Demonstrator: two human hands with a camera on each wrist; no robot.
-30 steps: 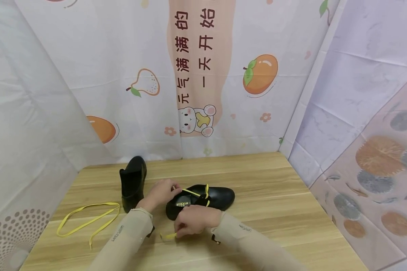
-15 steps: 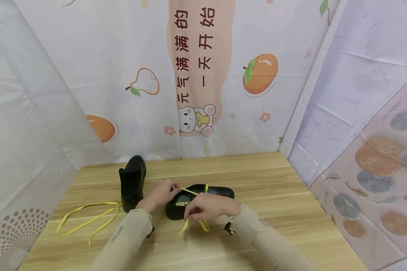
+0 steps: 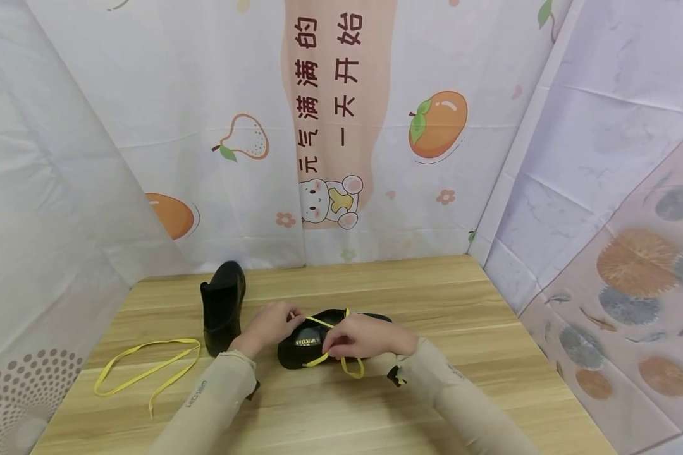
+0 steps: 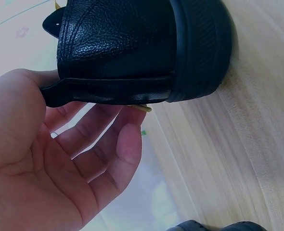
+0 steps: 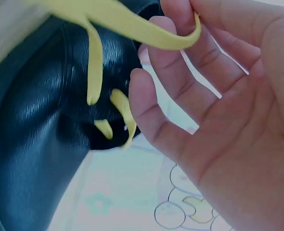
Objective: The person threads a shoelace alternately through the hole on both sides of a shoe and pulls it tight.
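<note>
A black leather shoe [image 3: 291, 355] lies in the middle of the table, toe to the right, with a yellow shoelace [image 3: 319, 321] through its eyelets. At the heel side, my left hand [image 3: 264, 328] pinches one stretched end of the lace. In the left wrist view that hand [image 4: 79, 154] is beside the shoe's heel [image 4: 118, 48], and a lace tip [image 4: 141, 108] shows by the fingers. My right hand [image 3: 361, 336] pinches the other part of the lace over the shoe's opening. In the right wrist view the lace [image 5: 147, 31] bends between thumb and forefinger; the eyelets are partly hidden.
A second black shoe [image 3: 223, 309] stands at the back left, without a visible lace. Another yellow shoelace [image 3: 139, 376] lies loosely looped on the table [image 3: 449, 303] at the left. A printed curtain [image 3: 347, 240] hangs behind the table.
My right hand has moved up and to the right with the lace, from near the table's front to above the shoe. My left hand has stayed in place.
</note>
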